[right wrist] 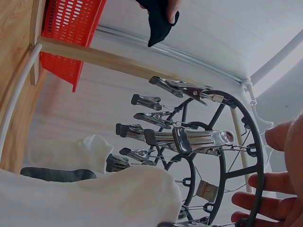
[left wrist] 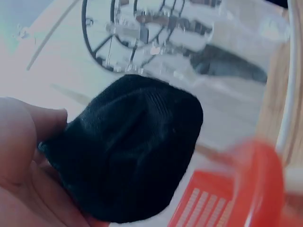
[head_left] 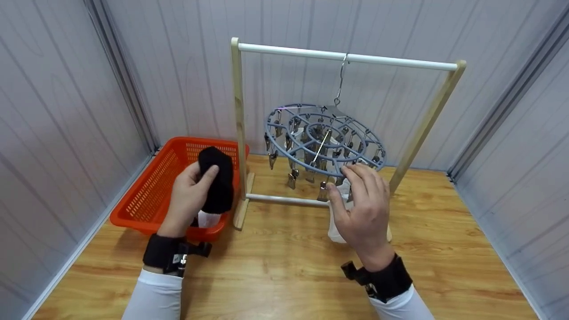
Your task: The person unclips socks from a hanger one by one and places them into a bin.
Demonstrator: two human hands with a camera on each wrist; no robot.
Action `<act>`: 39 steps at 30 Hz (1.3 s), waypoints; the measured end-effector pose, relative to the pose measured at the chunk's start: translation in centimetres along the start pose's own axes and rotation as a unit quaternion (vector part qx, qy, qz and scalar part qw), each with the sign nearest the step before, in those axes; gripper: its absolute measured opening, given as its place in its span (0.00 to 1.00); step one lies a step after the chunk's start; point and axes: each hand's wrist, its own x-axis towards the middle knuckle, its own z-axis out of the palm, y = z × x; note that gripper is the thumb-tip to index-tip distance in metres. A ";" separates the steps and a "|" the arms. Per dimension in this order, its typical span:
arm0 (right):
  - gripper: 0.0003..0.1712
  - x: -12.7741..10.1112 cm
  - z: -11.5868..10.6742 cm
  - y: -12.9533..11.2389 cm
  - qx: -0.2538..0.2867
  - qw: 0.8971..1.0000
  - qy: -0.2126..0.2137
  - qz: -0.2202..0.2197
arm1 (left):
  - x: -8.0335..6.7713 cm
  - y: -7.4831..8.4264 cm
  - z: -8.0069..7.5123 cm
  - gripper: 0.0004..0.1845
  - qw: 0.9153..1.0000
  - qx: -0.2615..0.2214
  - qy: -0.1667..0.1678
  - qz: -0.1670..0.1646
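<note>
- Head view: the left grip point(head_left: 189, 193) pinches a black sock point(head_left: 220, 191) between thumb and fingers, an orange basket point(head_left: 129, 221) near that grip.
- The right grip point(head_left: 366, 215) — fingers loosely bent, not visibly grasping anything — sits at the rim of the clip hanger point(right wrist: 260, 161).
- Step in hand, I judge: readying the sock for pegging; the next move calls for bringing it toward the right grip and opening a clip point(right wrist: 189, 139).
- The sock looks limp, plain, softly creased.

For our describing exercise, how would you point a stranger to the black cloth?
Find the orange basket beside the wooden-sided rack. Over it, the left hand grips the black cloth. Unlike the white cloth in the basket, this one is dark and held up.
</note>
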 end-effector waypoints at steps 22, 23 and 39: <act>0.27 -0.3 0.1 -0.3 0.010 1.000 -0.011 -0.003 | 0.8 -2.3 -1.5 0.25 0.967 0.219 -0.091 -0.089; 0.27 -0.3 0.1 -0.3 0.009 1.000 -0.012 -0.003 | 0.8 -2.3 -1.5 0.26 0.965 0.228 -0.088 -0.092; 0.26 -0.3 -0.2 -0.8 0.100 0.994 -0.024 -0.034 | 0.1 -0.9 0.2 0.21 0.979 0.204 -0.003 -0.023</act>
